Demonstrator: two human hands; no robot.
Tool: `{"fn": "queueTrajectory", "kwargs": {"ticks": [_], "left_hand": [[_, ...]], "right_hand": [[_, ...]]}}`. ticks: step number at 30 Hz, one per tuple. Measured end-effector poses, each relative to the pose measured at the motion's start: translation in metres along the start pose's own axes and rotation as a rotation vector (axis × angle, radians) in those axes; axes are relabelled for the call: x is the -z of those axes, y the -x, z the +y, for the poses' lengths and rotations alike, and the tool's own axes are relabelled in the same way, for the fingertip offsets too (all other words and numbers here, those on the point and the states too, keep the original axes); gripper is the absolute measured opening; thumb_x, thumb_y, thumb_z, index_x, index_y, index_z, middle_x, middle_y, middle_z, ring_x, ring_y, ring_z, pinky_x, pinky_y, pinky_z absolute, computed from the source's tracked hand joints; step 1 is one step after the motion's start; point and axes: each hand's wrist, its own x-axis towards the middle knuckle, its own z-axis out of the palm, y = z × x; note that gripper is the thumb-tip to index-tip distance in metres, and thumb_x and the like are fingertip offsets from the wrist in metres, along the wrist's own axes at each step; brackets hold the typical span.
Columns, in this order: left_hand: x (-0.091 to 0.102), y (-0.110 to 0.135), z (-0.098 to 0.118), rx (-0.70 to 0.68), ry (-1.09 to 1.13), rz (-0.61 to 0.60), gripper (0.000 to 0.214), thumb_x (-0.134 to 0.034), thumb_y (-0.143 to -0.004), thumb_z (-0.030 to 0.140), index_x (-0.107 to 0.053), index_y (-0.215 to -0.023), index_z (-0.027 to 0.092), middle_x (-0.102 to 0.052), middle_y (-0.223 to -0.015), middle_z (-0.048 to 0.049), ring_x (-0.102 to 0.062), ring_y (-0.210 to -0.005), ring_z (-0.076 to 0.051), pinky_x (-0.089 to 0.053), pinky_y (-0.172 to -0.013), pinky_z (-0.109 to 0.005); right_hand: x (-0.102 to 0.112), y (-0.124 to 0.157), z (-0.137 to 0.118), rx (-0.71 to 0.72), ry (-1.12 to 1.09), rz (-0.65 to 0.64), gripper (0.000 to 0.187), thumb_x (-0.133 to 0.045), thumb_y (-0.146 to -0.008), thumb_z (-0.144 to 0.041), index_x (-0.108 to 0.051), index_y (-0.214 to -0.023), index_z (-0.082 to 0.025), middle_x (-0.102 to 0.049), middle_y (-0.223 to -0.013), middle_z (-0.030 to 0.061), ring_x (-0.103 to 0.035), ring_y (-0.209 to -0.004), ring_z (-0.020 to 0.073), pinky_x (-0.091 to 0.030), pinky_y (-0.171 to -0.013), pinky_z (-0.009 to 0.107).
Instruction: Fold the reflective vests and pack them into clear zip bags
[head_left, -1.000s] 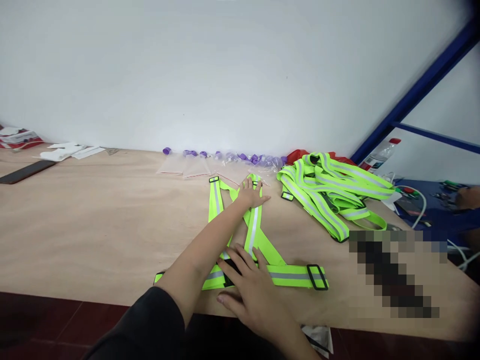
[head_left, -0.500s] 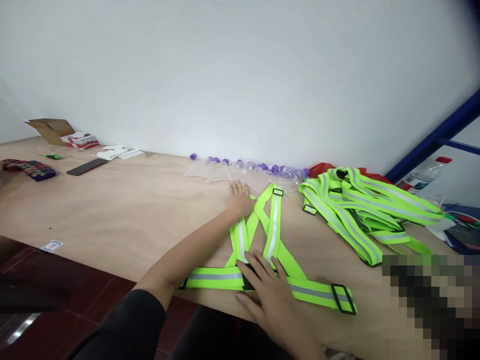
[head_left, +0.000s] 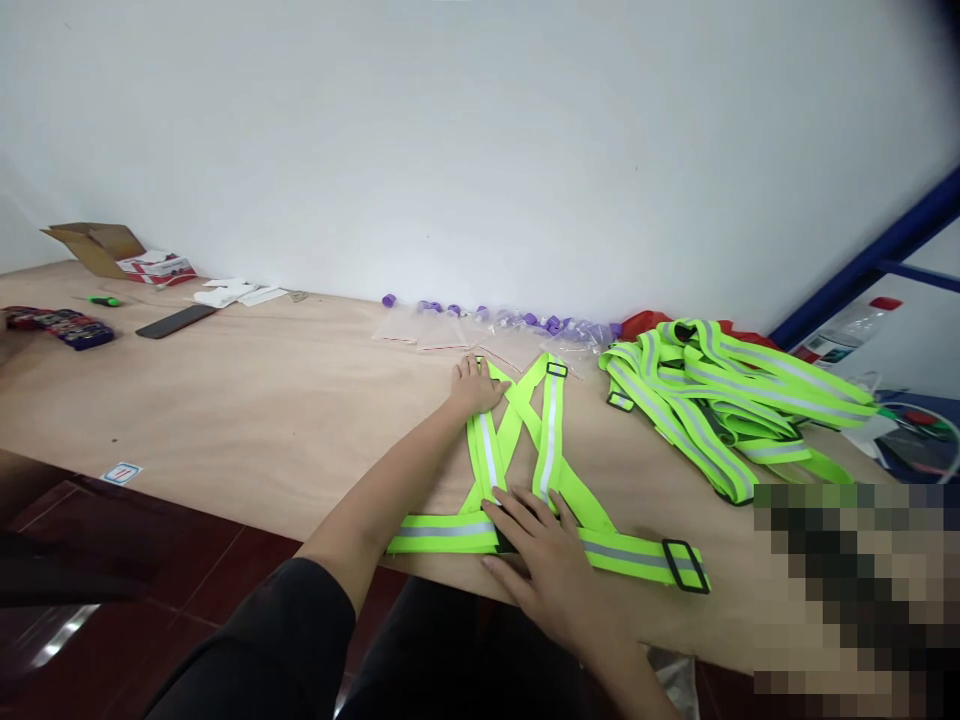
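A neon yellow-green reflective vest [head_left: 551, 440] made of straps with silver stripes lies spread on the wooden table, its shoulder straps crossing toward the wall. My left hand [head_left: 477, 388] rests on the top of its left shoulder strap, fingers stretched out. Across the middle of the waist belt [head_left: 630, 556] lies my right hand [head_left: 541, 560], palm down with fingers spread, covering part of a black piece there. A black buckle [head_left: 685, 566] sits at the belt's right end, and a smaller slider [head_left: 556, 370] on the right shoulder strap.
More reflective straps [head_left: 735, 400] are heaped at right, before a plastic bottle [head_left: 855, 330]. Clear bags [head_left: 442, 332] and purple rolls [head_left: 551, 324] line the wall. Farther left are a cardboard box [head_left: 94, 248], a dark flat bar [head_left: 175, 321] and a patterned cloth item [head_left: 64, 327].
The camera view has shifted slightly. Both hands stay on the vest, the left at the shoulder strap and the right at the belt; the vest looks the same.
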Motion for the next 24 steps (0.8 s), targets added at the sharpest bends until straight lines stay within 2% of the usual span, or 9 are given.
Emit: {"fn": "queueTrajectory", "kwargs": {"ticks": [5, 9, 12, 14, 16, 18, 20, 22, 24], "left_hand": [[0.013, 0.013, 0.000, -0.051, 0.032, -0.011, 0.089, -0.016, -0.095, 0.068, -0.009, -0.159, 0.006, -0.001, -0.165, -0.0232, 0.001, -0.153, -0.037, -0.009, -0.121, -0.055], [0.036, 0.040, 0.000, -0.129, 0.055, -0.045, 0.084, -0.020, -0.097, 0.064, -0.008, -0.159, 0.008, -0.003, -0.164, -0.0245, -0.005, -0.152, -0.040, -0.015, -0.118, -0.058], [0.060, 0.083, -0.013, -0.269, 0.056, -0.076, 0.080, -0.032, -0.096, 0.063, -0.021, -0.158, 0.015, -0.014, -0.165, -0.0187, -0.013, -0.153, -0.034, -0.015, -0.121, -0.052], [0.073, 0.122, -0.031, -0.355, 0.055, -0.106, 0.069, -0.037, -0.095, 0.063, -0.040, -0.151, 0.022, -0.036, -0.159, -0.0128, -0.029, -0.149, -0.029, -0.018, -0.121, -0.048], [0.082, 0.163, -0.054, -0.383, 0.047, -0.120, 0.059, -0.036, -0.095, 0.062, -0.058, -0.135, 0.025, -0.054, -0.147, -0.0106, -0.045, -0.140, -0.032, -0.027, -0.116, -0.049], [0.084, 0.202, -0.077, -0.301, 0.045, -0.084, 0.053, -0.033, -0.097, 0.060, -0.070, -0.114, 0.025, -0.069, -0.127, -0.0104, -0.061, -0.120, -0.034, -0.041, -0.102, -0.044], [0.080, 0.233, -0.095, -0.068, 0.053, -0.048, 0.056, -0.030, -0.096, 0.061, -0.072, -0.093, 0.024, -0.075, -0.103, -0.0115, -0.069, -0.096, -0.034, -0.048, -0.081, -0.040], [0.074, 0.256, -0.106, 0.093, 0.075, -0.036, 0.057, -0.033, -0.092, 0.066, -0.070, -0.083, 0.023, -0.074, -0.086, -0.0104, -0.068, -0.081, -0.034, -0.046, -0.069, -0.038], [0.068, 0.271, -0.108, 0.148, 0.151, -0.067, 0.058, -0.036, -0.090, 0.070, -0.068, -0.075, 0.023, -0.072, -0.077, -0.0079, -0.068, -0.074, -0.031, -0.045, -0.065, -0.035]], "right_hand": [[0.004, 0.002, -0.002, -0.008, 0.014, -0.016, 0.050, -0.053, -0.096, -0.045, -0.049, -0.145, -0.033, -0.048, -0.153, 0.0039, -0.043, -0.139, 0.0325, -0.024, -0.115, 0.066], [0.008, 0.003, -0.003, -0.014, -0.004, -0.029, 0.050, -0.050, -0.098, -0.049, -0.048, -0.145, -0.033, -0.047, -0.154, 0.0031, -0.041, -0.141, 0.0314, -0.024, -0.116, 0.065], [0.007, 0.004, -0.003, -0.006, -0.037, 0.018, 0.049, -0.050, -0.098, -0.048, -0.048, -0.145, -0.033, -0.048, -0.153, 0.0026, -0.042, -0.140, 0.0296, -0.022, -0.118, 0.063], [0.005, 0.005, -0.002, 0.010, -0.039, 0.088, 0.048, -0.051, -0.098, -0.044, -0.049, -0.144, -0.031, -0.050, -0.152, 0.0038, -0.044, -0.139, 0.0293, -0.022, -0.118, 0.062], [0.002, 0.010, 0.000, 0.036, -0.012, 0.227, 0.044, -0.050, -0.098, -0.034, -0.052, -0.141, -0.026, -0.055, -0.147, 0.0062, -0.048, -0.136, 0.0289, -0.024, -0.118, 0.061], [0.000, 0.020, 0.004, 0.045, 0.016, 0.424, 0.038, -0.048, -0.097, -0.025, -0.057, -0.134, -0.024, -0.063, -0.138, 0.0074, -0.054, -0.130, 0.0272, -0.028, -0.117, 0.057], [0.000, 0.036, 0.015, -0.013, 0.030, 0.628, 0.033, -0.048, -0.096, -0.021, -0.061, -0.126, -0.025, -0.069, -0.125, 0.0079, -0.060, -0.120, 0.0257, -0.037, -0.112, 0.051], [0.005, 0.056, 0.031, -0.172, 0.054, 0.794, 0.026, -0.051, -0.095, -0.026, -0.064, -0.118, -0.025, -0.071, -0.112, 0.0101, -0.064, -0.109, 0.0265, -0.046, -0.101, 0.047], [0.012, 0.078, 0.051, -0.407, 0.107, 0.876, 0.027, -0.054, -0.094, -0.040, -0.065, -0.111, -0.021, -0.071, -0.105, 0.0137, -0.065, -0.102, 0.0293, -0.050, -0.093, 0.046]]}}
